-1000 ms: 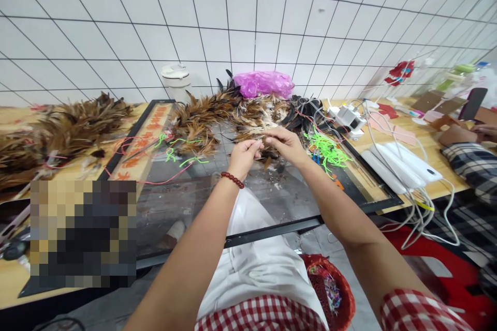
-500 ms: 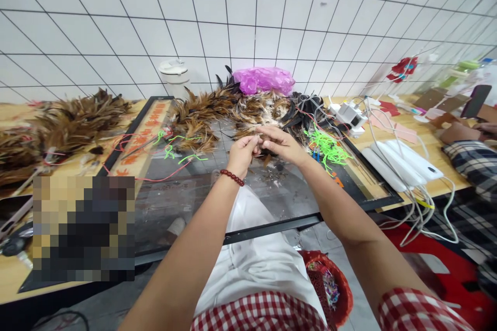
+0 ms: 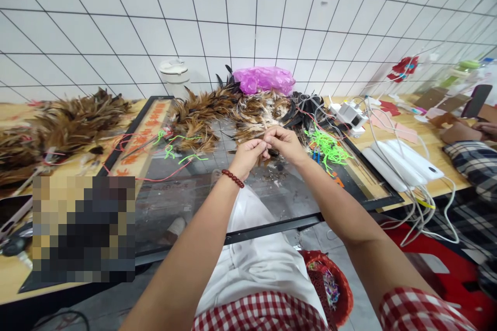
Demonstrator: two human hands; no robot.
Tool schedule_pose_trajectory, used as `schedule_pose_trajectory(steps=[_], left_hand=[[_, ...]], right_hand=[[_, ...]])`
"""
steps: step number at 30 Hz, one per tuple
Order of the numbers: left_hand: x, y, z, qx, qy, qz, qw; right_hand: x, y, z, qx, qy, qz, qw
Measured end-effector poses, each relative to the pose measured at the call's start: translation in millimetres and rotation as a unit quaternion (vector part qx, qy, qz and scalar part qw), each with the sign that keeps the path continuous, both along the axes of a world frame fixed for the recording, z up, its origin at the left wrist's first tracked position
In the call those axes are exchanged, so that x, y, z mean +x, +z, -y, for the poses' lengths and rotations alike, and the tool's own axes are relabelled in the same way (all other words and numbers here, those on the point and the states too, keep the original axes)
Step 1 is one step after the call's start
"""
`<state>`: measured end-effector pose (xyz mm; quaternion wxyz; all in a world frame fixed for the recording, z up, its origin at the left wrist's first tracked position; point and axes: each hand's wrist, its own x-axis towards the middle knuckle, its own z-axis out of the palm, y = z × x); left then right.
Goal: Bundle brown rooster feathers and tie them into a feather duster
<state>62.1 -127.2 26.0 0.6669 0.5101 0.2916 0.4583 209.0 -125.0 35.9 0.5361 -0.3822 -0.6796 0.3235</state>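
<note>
While both forearms reach forward over the black-framed clear panel [image 3: 291, 199], the left hand [image 3: 249, 158] and right hand [image 3: 286, 145] angle in toward each other, thumbs on forefingers, pinched narrow, fingertips meeting or nearly so. Cannot tell whether anything sits between them. Heap of loose feathers [image 3: 264, 111] just beyond the fingertips: brown, slender, mixed with whitish down. Bushy brown feather garland [image 3: 205, 111] beyond and left of the fingers; neon-green cords [image 3: 330, 150] to their right.
</note>
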Motion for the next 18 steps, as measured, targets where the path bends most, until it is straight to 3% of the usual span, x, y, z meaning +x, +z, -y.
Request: schedule_pose_trajectory(steps=[4, 7, 9, 13, 18], left_hand=[[-0.1, 1.7, 0.3, -0.008, 0.002, -0.002, 1.0], [-2.0, 0.7, -3.7, 0.016, 0.048, -0.009, 0.999], [-4.5, 0.6, -8.1, 0.01, 0.1, 0.026, 0.995], [-10.2, 1.9, -17.0, 0.001, 0.22, 0.107, 0.97], [-14.4, 0.5, -23.0, -0.013, 0.296, 0.115, 0.948]], right_hand=[[-4.0, -2.0, -1.3, 0.027, -0.027, 0.022, 0.999], [-1.7, -4.5, -4.0, 0.061, -0.06, 0.052, 0.995], [4.9, -7.3, -7.1, 0.082, -0.12, 0.077, 0.986], [22.9, -13.7, -14.1, 0.126, -0.217, 0.19, 0.949], [20.3, -16.8, -25.8, 0.117, -0.234, 0.353, 0.898]])
